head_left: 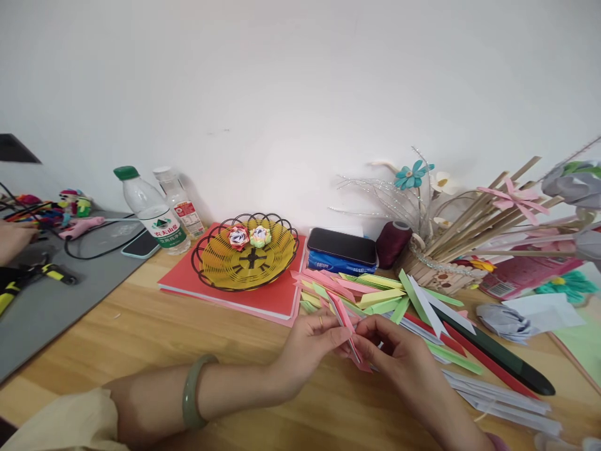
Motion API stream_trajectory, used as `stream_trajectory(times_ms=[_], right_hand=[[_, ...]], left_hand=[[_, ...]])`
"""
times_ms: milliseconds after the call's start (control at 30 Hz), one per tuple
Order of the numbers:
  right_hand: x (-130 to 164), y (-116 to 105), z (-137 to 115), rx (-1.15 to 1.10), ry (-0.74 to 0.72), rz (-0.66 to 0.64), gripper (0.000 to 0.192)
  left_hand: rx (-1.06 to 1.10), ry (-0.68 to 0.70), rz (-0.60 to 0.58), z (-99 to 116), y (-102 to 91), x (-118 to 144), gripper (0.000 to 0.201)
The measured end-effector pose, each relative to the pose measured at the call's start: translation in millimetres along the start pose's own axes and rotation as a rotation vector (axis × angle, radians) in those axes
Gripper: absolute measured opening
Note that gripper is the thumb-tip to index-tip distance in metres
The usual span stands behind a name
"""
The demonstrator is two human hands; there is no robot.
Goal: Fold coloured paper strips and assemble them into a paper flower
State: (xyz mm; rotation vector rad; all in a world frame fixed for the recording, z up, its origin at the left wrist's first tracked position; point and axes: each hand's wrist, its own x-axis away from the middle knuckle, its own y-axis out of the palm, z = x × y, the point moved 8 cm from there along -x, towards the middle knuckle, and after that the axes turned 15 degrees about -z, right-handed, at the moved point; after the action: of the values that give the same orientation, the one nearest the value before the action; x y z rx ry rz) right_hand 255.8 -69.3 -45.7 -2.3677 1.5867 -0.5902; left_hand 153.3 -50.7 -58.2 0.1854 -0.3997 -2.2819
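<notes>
Head view: a folded pink paper piece (350, 335) is pinched between both hands, just above the wooden surface (141, 326), in front of the pile of folded paper strips (370, 291).

Left hand (312, 341): fingers closed on the piece's left side, thumb and forefinger clamped near the upper edge. A ring is seen on one finger; a green bangle (192, 391) sits on the wrist.

Right hand (399, 354): fingertips closed on the lower right part of the same piece; thumb is hidden, so exact pad contact can't be told.

Surroundings:
- Yellow wire basket (220, 266) w/ two small paper flowers, set on a red book (263, 300), left of the pile.
- Phone (342, 245) on a blue tissue pack, behind the pile.
- Dark red thread spool (392, 243) beside a stick holder w/ craft flowers.
- Two water bottles (157, 210) near the wall.
- Another person's hand (14, 241) at far left, over a grey mat; not part of this work.

Judged procedure for the fold in hand:
1. Piece is to be kept taut btwn both grips; edges aligned before any crease is pressed.
2. Pressure is to be applied w/ fingertips only, sliding along the crease.
3. Piece is best kept clear of the loose strips, so none is caught in the fold.
</notes>
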Motion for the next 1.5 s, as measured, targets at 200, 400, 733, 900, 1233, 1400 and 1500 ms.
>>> stream_trajectory(times_ms=[200, 400, 733, 900, 1233, 1400, 1500], right_hand=[[0, 1, -3, -0.148, 0.051, -0.027, 0.025], [0, -1, -6, -0.280, 0.105, -0.042, 0.030], [-2, 3, 0, -0.293, 0.081, -0.100, 0.026], [-4, 7, -1, -0.268, 0.072, -0.132, 0.023], [-4, 5, 6, -0.219, 0.058, -0.097, 0.019], [-6, 5, 11, -0.191, 0.057, -0.088, 0.021], [-5, 5, 11, -0.189, 0.056, -0.094, 0.022]], left_hand=[[0.153, -0.040, -0.004, -7, 1.6, 0, 0.022], [0.297, -0.041, -0.033, -8, 6.6, -1, 0.026], [0.237, -0.052, -0.046, -6, 6.2, 0, 0.029], [0.211, -0.070, -0.041, -5, 6.6, 0, 0.031], [0.193, -0.086, -0.030, -6, 6.6, 1, 0.028], [0.205, -0.071, -0.016, -6, 5.0, 1, 0.032], [0.197, -0.080, -0.012, -8, 4.7, 1, 0.034]])
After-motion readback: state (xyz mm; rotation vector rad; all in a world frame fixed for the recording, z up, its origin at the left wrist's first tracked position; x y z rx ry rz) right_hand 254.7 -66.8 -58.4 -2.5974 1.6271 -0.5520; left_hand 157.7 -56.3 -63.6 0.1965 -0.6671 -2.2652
